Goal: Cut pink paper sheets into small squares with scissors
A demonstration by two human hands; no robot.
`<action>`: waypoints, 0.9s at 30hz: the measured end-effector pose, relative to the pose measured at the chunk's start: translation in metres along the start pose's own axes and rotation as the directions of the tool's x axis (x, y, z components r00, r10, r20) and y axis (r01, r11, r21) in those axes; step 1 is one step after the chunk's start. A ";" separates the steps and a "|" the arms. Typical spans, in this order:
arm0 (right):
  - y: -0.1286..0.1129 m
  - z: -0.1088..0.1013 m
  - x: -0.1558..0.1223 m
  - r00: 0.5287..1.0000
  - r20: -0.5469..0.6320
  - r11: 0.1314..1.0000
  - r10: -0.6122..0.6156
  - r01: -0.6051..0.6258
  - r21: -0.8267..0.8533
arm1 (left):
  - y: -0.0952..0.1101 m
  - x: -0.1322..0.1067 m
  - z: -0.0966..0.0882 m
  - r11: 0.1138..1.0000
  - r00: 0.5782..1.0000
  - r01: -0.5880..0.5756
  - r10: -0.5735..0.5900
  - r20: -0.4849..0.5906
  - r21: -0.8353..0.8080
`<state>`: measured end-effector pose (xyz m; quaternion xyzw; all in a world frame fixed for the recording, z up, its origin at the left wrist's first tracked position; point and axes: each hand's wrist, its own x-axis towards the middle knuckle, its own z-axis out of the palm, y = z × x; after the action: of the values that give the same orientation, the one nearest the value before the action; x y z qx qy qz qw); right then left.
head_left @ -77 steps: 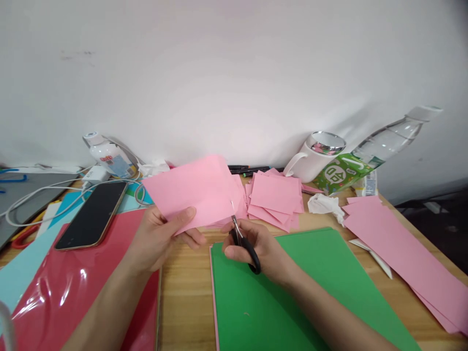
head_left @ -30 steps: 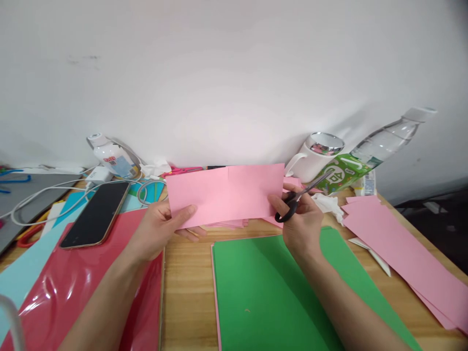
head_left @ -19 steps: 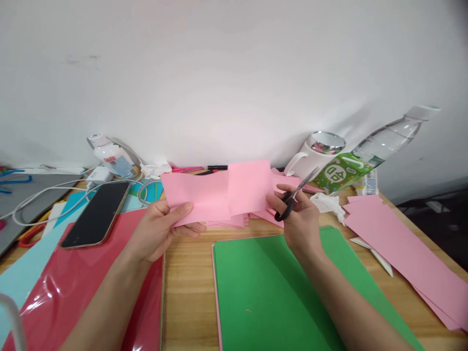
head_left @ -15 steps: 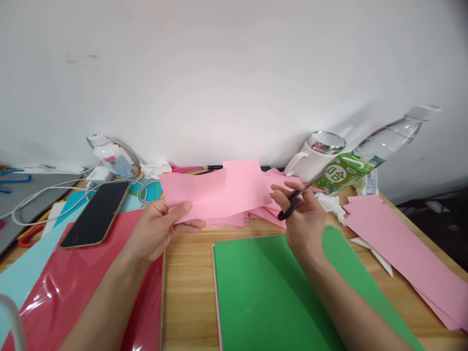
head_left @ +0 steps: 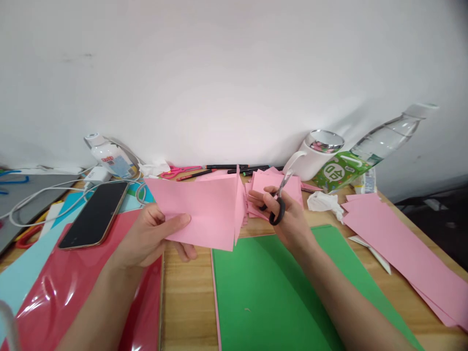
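My left hand (head_left: 157, 231) grips a sheet of pink paper (head_left: 204, 209) near its left end, thumb on the front and fingers behind. The sheet is bent back at its right edge, where a narrow flap shows. My right hand (head_left: 285, 214) has black-handled scissors (head_left: 280, 207) hooked on it, the blades pointing up and away from the sheet. The fingers of that hand reach left toward the flap; whether they touch it I cannot tell. Behind the right hand lies a pile of cut pink pieces (head_left: 292, 190).
Green sheets (head_left: 263, 292) lie in front, with a red plastic-covered pack (head_left: 84, 282) and a phone (head_left: 95, 214) at left. Long pink strips (head_left: 395, 243) lie at right. A white mug (head_left: 310, 156), a tilted water bottle (head_left: 391, 131), pens (head_left: 226, 166) and pink scissors (head_left: 181, 170) are along the wall.
The pink sheet has swung lower and now bends sharply at its right edge. My right hand has moved left, and the scissors have turned in it so the blades point more upright.
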<state>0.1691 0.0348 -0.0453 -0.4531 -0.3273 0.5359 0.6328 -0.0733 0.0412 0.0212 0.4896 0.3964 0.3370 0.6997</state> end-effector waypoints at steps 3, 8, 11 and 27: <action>0.002 0.001 0.000 0.997 0.017 0.997 0.072 -0.071 -0.024 | 0.001 0.000 0.000 1.000 1.000 0.021 -0.021 -0.006 0.001; -0.002 0.000 0.000 0.958 -0.227 0.984 -0.176 0.161 -0.081 | -0.003 0.008 -0.004 0.999 0.984 0.031 -0.036 -0.175 -0.030; -0.006 0.002 -0.005 0.912 -0.290 0.956 -0.292 0.271 -0.111 | -0.004 0.015 -0.003 0.986 0.956 0.016 -0.063 -0.286 -0.163; -0.007 0.004 -0.007 0.907 -0.309 0.957 -0.287 0.255 -0.140 | -0.011 0.014 0.001 0.988 0.981 0.043 -0.012 -0.196 0.151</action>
<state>0.1667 0.0286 -0.0373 -0.5155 -0.3034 0.3439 0.7239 -0.0649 0.0492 0.0080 0.5015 0.4945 0.3417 0.6222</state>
